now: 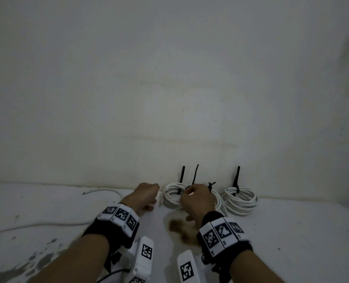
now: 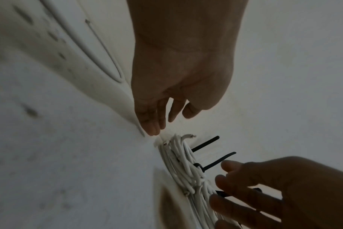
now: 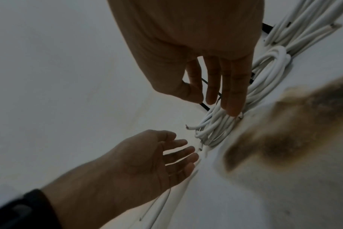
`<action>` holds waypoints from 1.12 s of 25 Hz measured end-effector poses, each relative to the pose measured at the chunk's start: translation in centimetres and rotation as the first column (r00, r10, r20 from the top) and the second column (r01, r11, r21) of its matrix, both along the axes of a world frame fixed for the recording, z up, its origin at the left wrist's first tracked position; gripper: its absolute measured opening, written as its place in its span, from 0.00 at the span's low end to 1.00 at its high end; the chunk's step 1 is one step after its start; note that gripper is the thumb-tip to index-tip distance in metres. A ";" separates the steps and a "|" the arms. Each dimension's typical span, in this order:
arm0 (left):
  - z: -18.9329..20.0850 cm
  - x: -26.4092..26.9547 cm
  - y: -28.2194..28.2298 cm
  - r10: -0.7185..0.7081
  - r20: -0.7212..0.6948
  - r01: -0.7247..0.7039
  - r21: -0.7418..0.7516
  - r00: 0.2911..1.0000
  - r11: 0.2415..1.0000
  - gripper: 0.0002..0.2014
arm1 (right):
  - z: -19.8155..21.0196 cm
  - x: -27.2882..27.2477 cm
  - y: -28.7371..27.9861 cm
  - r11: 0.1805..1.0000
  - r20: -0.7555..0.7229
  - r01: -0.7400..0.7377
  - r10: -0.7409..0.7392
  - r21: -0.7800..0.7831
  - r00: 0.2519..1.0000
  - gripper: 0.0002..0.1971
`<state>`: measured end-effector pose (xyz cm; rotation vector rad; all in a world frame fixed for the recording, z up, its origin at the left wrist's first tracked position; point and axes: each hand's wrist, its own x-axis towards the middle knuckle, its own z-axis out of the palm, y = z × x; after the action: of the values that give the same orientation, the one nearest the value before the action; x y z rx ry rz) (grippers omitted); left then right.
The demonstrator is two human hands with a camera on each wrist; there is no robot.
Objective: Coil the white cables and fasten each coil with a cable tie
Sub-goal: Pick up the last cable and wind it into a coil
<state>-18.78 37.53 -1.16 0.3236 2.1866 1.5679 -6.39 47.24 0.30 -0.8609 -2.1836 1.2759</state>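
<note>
Three white cable coils lie along the wall: a left coil (image 1: 170, 196), a middle coil (image 1: 217, 199) and a right coil (image 1: 241, 201). Black cable ties (image 1: 182, 174) stick up from them. My right hand (image 1: 192, 195) hovers over the left and middle coils. Its fingers are straight in the right wrist view, and the fingertips (image 3: 233, 110) touch the coil (image 3: 264, 86) beside a black tie (image 3: 204, 106). My left hand (image 1: 149, 193) is just left of the left coil, fingers relaxed and holding nothing, its fingertips (image 2: 153, 128) near the coil's cut cable ends (image 2: 188, 136).
A loose white cable (image 1: 106, 190) runs over the left part of the white table, with another stretch (image 1: 36, 225) nearer to me. A brown stain (image 1: 179, 227) marks the table below my right hand. A bare wall stands close behind the coils.
</note>
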 end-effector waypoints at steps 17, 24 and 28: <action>8.7 6.0 -25.3 -0.378 -0.311 0.046 -0.716 0.872 0.696 0.20 | 7.1 1.8 -19.7 0.449 0.687 -0.755 0.343 0.479 0.640 0.14; 6.8 5.7 -40.7 -0.239 -0.162 0.004 -0.821 0.957 0.570 0.23 | 5.6 -0.6 -32.4 0.166 0.803 -0.921 0.451 0.353 0.389 0.18; 3.8 5.7 -46.0 -0.156 -0.126 -0.015 -0.821 0.980 0.570 0.20 | 2.9 -1.7 -37.5 0.049 0.802 -0.948 0.521 0.314 0.292 0.25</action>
<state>-13.04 -8.50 2.61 0.2469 2.7245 0.3220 -8.08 9.75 3.23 0.7014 -3.3823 0.0789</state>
